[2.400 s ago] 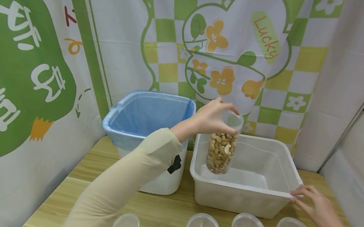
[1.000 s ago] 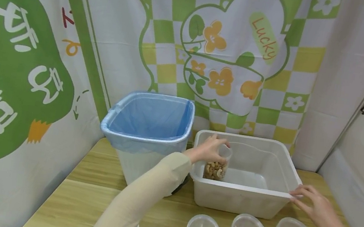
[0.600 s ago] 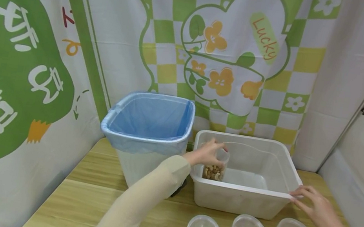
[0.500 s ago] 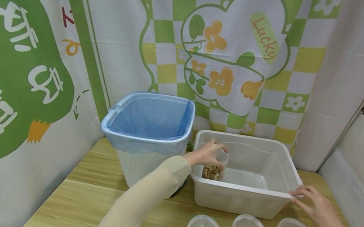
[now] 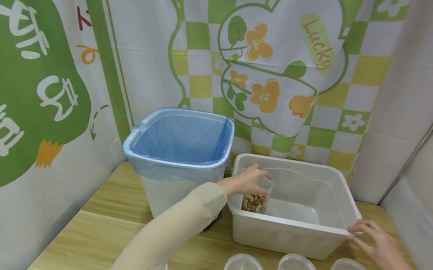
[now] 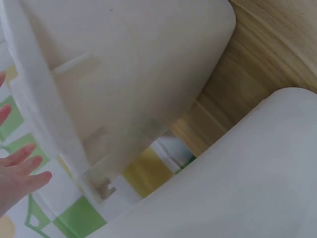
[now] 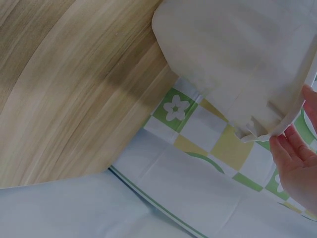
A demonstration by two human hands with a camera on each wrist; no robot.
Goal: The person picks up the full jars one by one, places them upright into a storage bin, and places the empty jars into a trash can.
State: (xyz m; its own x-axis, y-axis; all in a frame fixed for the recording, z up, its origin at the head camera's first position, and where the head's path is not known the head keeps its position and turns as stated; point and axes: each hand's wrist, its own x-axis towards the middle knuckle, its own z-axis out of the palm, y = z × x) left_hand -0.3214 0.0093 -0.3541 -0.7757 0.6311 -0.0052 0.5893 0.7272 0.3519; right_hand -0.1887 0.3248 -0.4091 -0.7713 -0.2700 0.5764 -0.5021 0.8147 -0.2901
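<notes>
Jar (image 5: pixel 256 197) of nuts, clear, rigid, smooth and probably slippery, moderately heavy, gripped near its rim under curled left hand (image 5: pixel 246 181) fingers.

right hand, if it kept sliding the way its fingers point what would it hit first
The right hand already rests its fingers on the near right corner rim of the white tub, pointing left along it. Going on, it would likely slide along that rim; depth is unclear.

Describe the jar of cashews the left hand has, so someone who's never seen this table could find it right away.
Start at the white plastic tub on the wooden table, right of the blue-lined bin. The cashew jar stands in the tub's near left corner, the left hand gripping its top. The other clear jars stand outside the tub, along the table's front edge.
</notes>
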